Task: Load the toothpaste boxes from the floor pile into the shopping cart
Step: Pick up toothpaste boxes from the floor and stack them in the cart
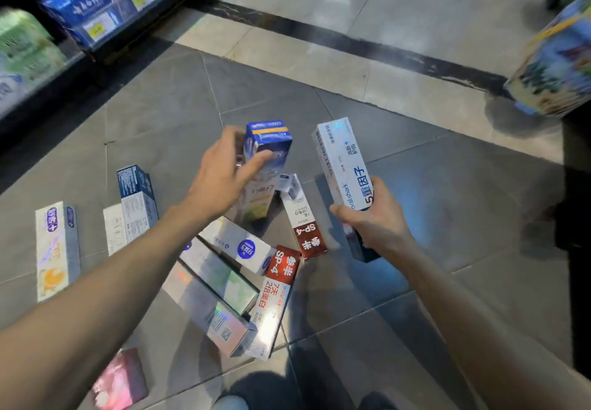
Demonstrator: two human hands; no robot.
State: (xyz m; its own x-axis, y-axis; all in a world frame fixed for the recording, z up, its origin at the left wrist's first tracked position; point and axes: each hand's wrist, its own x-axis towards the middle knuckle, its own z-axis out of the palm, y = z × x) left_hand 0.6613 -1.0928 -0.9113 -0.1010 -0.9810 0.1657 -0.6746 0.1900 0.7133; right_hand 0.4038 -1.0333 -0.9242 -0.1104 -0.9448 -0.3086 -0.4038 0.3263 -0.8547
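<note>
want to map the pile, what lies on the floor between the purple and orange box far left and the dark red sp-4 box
In the head view, between the purple and orange box and the dark red SP-4 box: a navy-topped box, a white box, and the left forearm crossing above them.

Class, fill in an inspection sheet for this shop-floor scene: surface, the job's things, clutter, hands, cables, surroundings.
Surface: grey tiled floor, dark strip across it.
Job's things: toothpaste boxes in a floor pile; loose orange-print box at left; shopping cart not in view.
Clutter: pink packet near the bottom edge.
Hands: left hand holds a blue-topped box; right hand grips a white oralshark box.
Cables: nothing seen.
Surroundings: stocked shelf upper left; blurred colourful pack at right.
</note>
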